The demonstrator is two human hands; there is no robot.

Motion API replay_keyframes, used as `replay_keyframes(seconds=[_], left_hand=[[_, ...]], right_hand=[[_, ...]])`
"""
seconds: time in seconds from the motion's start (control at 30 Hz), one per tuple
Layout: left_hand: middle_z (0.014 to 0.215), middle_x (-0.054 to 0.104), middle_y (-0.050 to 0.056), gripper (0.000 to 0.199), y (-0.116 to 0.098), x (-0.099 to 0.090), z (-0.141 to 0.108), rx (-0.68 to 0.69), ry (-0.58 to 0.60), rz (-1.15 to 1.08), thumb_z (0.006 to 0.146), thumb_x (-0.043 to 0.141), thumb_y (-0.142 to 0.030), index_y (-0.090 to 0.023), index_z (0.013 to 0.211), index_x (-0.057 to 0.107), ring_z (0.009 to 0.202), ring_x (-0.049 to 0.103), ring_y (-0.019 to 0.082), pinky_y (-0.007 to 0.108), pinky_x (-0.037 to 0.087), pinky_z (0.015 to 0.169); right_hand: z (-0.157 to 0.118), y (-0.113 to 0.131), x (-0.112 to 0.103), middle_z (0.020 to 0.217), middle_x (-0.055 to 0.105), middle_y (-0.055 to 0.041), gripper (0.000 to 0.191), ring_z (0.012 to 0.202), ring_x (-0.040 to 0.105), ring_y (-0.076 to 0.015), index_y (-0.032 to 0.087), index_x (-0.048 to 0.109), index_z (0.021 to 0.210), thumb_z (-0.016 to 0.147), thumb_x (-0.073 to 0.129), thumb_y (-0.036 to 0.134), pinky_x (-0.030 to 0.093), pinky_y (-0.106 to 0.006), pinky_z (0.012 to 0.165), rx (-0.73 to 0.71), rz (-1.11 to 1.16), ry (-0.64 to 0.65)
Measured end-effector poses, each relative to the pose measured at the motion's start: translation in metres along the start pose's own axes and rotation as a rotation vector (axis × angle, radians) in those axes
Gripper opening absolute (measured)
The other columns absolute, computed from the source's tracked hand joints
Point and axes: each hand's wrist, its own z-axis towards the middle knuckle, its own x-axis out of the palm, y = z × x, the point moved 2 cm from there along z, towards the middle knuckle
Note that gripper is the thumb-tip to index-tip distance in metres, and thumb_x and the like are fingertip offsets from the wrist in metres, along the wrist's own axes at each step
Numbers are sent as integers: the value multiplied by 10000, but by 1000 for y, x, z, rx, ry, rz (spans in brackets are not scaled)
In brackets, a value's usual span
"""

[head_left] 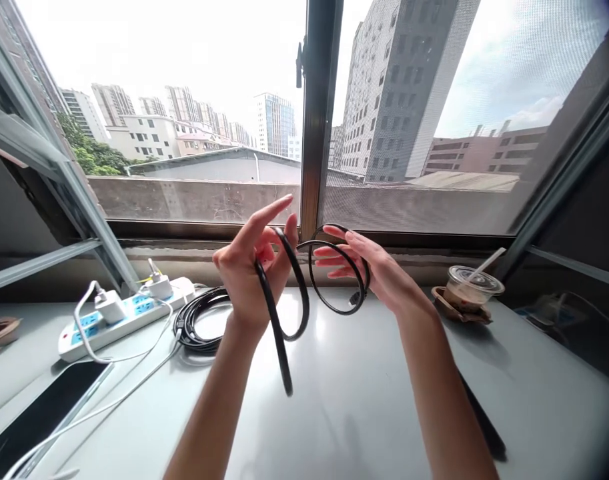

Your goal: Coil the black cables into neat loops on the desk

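A black cable [303, 303] hangs in loose loops in the air between my two hands, above the white table [334, 400]. My left hand [257, 267] has the cable running over and between its fingers, with the index finger stretched upward. One end of the cable dangles below that hand. On the other side, my right hand [371, 267] has its fingers spread and pointing left, inside and against the right-hand loops. A connector [354, 299] shows at the lower edge of these loops.
A coiled black cable [204, 343] lies left of my left hand, beside a white power strip [134, 313] with plugs. A tablet [44, 413] and white cords are front left. A drink cup [471, 288] stands right; a dark object [484, 423] lies under my right forearm.
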Motion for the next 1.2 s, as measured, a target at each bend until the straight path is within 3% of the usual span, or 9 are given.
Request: replay_keyframes(seconds=[0.1,0.27,0.43,0.53,0.7,0.83,0.97,1.1,1.2], left_hand=[[780,697,0,320,10,0,5,-4,-73,-38,868,509,-363,-262,1153,613,457,441,87,257,380,490],[714,687,-13,259,22,4,12,71,188,17,819,546,-314,-245,1018,697,435,418,72,221,344,469],[686,677,-9,328,27,3,14,66,404,86,775,554,-247,-270,1085,659,560,566,129,220,370,495],[734,685,-5,391,27,6,14,53,461,142,773,547,-235,-279,1157,605,599,595,146,221,375,501],[762,666,-12,547,25,14,14,37,417,247,760,553,-263,-292,1300,469,623,590,158,242,415,571],[959,621,31,659,31,19,13,97,517,207,695,563,-242,-280,1337,419,801,590,194,321,468,738],[1097,578,53,518,40,21,14,165,678,105,622,517,-202,-250,1130,608,958,572,235,359,459,829],[851,652,18,320,45,16,20,172,593,-67,600,433,-162,-179,814,671,765,596,162,250,450,654],[598,588,-25,142,49,8,25,110,320,-122,651,511,-174,-153,644,651,550,512,86,200,370,512]], right_hand=[[5,-10,12,934,702,-101,440,821,679,-180,152,469,1286,934,429,414,543,-276,705,121,-34,86],[9,-12,27,937,692,-80,399,753,670,-151,172,533,1228,914,470,410,536,-212,577,101,34,120],[-2,-1,28,1045,647,-65,558,682,638,-129,218,433,1316,827,586,436,366,-146,328,26,-86,65],[-7,1,31,860,644,-9,716,549,568,-84,222,360,1361,746,704,347,354,-151,355,-20,-194,41],[-11,1,34,642,562,39,813,576,548,-124,181,369,1369,681,751,385,420,-215,468,-73,-387,-10],[-17,3,38,618,562,53,510,545,511,-118,202,536,1170,688,696,255,386,-228,498,-158,-658,-19],[-24,7,44,587,492,51,68,540,436,-103,191,588,791,725,567,192,323,-228,510,-271,-866,7],[-30,15,46,657,532,44,226,573,455,-107,193,602,985,776,518,170,359,-225,574,-344,-887,-33],[-28,19,44,765,590,47,349,613,500,-100,214,532,1153,815,493,134,386,-211,632,-422,-797,-90]])
